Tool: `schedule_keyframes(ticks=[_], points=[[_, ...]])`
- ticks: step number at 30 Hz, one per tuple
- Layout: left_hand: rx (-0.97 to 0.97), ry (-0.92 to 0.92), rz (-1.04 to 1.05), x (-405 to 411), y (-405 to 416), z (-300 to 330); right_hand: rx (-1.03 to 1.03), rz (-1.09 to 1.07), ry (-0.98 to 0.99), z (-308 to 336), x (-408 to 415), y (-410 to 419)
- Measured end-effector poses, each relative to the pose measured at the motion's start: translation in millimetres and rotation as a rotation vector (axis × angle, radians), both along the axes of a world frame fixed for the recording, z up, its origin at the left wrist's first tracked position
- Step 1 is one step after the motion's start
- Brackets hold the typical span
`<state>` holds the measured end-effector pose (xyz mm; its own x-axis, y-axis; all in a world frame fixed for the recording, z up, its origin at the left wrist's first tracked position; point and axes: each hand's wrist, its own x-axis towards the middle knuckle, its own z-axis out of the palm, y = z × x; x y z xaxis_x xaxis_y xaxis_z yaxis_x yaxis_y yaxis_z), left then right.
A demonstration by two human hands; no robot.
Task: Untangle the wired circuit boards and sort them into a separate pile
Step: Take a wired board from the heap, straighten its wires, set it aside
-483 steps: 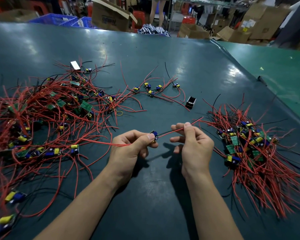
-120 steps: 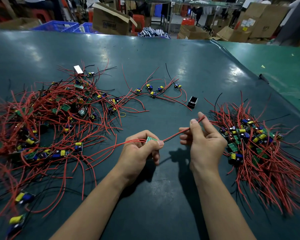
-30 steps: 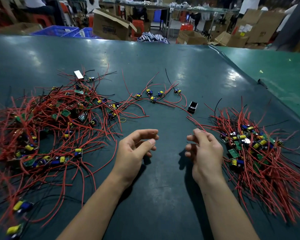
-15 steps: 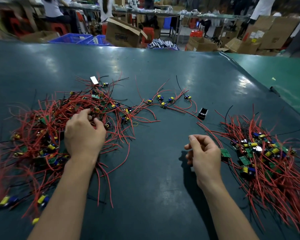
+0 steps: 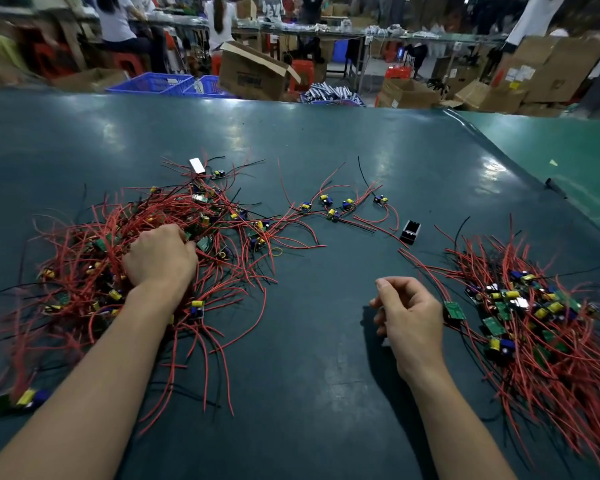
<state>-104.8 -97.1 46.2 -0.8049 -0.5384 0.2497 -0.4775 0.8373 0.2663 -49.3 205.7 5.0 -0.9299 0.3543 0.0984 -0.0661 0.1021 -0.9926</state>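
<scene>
Left hand (image 5: pixel 160 261) is down in the tangle (image 5: pixel 135 258), knuckles up, fingers curled into the red leads. Fingertips are buried, so I can't tell which board they're on, or whether they've got a board or just wire. A green board (image 5: pixel 204 243) sits just past the knuckles, touching or nearly so; likely the pick, but that's a guess. Right hand (image 5: pixel 409 317) hangs over bare mat (image 5: pixel 309 341), fingers loosely curled, thumb toward index, nothing held. Sorted pile (image 5: pixel 534 323) lies just right of it; the nearest board there (image 5: pixel 455 310) is right beside its knuckles, wire trailing up and away. Key geometry: the tangle is under and all around the left fingers, well apart from the right hand, so left does the pick. Leads in the tangle run every direction, no single long axis, though many fan out rightward and toward the body. Judgement: pulling toward the gap between the hands lets the right hand catch the wires and strip them clear. Risk: neighbours drag along, since the leads cross heavily. A few loose boards (image 5: pixel 329 206) lie far beyond both hands.
</scene>
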Motion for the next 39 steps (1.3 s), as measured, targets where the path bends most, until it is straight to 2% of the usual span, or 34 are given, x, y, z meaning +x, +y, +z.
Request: schedule_keyframes(ticks=[14, 19, 27, 33, 36, 39], points=[[0.068, -0.252, 0.04, -30, -7, 17, 0.07, 0.032, -0.014, -6, -2, 0], [0.042, -0.267, 0.025, -27, -9, 24, 0.085, 0.044, -0.011, -4, 0, 0], [0.023, -0.066, 0.088, -8, -2, 49, 0.112, 0.071, -0.022, -5, 1, 0], [0.079, -0.017, 0.111, 5, -2, 77, 0.147, 0.091, -0.031, -1, 4, -2], [0.012, -0.012, 0.106, 14, 5, 87, 0.172, 0.095, -0.035, 1, 4, -3], [-0.015, 0.08, 0.055, 21, 18, 99, 0.173, 0.096, -0.043, 3, 5, -4]])
